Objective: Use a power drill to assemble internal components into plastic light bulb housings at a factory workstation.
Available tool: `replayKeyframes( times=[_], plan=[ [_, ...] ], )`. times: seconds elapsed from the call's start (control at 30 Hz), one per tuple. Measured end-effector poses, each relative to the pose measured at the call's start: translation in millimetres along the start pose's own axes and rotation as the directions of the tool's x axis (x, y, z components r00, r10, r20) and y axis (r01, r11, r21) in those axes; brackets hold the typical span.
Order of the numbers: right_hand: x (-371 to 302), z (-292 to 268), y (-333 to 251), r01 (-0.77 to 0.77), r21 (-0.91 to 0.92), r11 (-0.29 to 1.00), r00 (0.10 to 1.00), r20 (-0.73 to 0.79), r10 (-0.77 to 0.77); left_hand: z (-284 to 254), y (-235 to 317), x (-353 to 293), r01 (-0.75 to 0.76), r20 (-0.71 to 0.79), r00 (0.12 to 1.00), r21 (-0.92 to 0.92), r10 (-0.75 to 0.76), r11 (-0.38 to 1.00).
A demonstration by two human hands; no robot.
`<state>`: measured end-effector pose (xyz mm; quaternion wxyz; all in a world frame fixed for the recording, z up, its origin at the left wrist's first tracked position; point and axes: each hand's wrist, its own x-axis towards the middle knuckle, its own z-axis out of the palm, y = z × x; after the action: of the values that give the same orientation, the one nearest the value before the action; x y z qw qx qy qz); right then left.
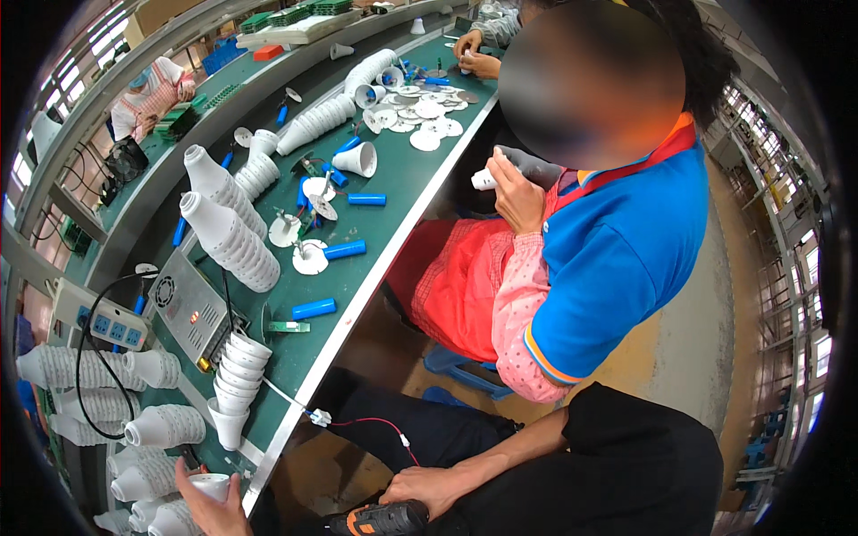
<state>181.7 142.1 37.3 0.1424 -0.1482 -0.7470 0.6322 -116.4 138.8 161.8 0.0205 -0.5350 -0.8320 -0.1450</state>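
At the lower left, my left hand [213, 511] has its thumb and fingers around a white plastic lamp cup [211, 485]. Stacks of similar white cups [166, 426] stand and lie close beside that hand. My right hand [427, 489] rests by my lap, closed on a black and orange power screwdriver [382, 519]. Its grip is partly hidden under the hand. Near my right hand a thin red wire [380, 420] with white connectors hangs over the bench edge.
On the green bench [357, 234] are a metal power supply [189, 308], a socket strip [109, 327], blue cylindrical cells [315, 309] wired to boards, and white discs [429, 109]. A co-worker [617, 241] in a blue shirt sits close ahead, holding a white part [483, 180]. Further people work beyond.
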Motion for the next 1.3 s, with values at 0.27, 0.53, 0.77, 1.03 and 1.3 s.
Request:
replayKeyframes(
  times=[0.27,0.53,0.77,1.03,1.3],
  plan=[
    [-7.1,7.4,1.4,0.021,-0.058,0.998,0.997,-0.068,-0.025,36.3,-76.2,-101.7,0.367,0.211,0.922,-0.741,-0.324,0.562],
    [-10.9,-21.7,-12.3,-0.034,-0.121,0.992,0.999,-0.021,0.032,108.7,-17.7,-150.4,0.188,0.345,0.784,-0.924,-0.517,-0.332],
    [-1.7,-4.4,-26.1,-0.039,-0.158,0.987,0.994,0.091,0.054,123.6,-28.0,-202.6,-0.002,0.289,0.782,-0.884,-0.552,-0.467],
    [-6.9,3.8,-33.7,0.009,-0.18,0.984,0.995,0.103,0.01,120.4,-26.6,-213.5,0.108,0.289,0.856,-0.911,-0.428,-0.399],
    [-11.1,6.6,-36.6,0.009,-0.195,0.981,0.993,0.117,0.014,136.2,-19.7,-211.7,-0.092,0.297,0.813,-0.783,-0.5,-0.615]
  ],
)
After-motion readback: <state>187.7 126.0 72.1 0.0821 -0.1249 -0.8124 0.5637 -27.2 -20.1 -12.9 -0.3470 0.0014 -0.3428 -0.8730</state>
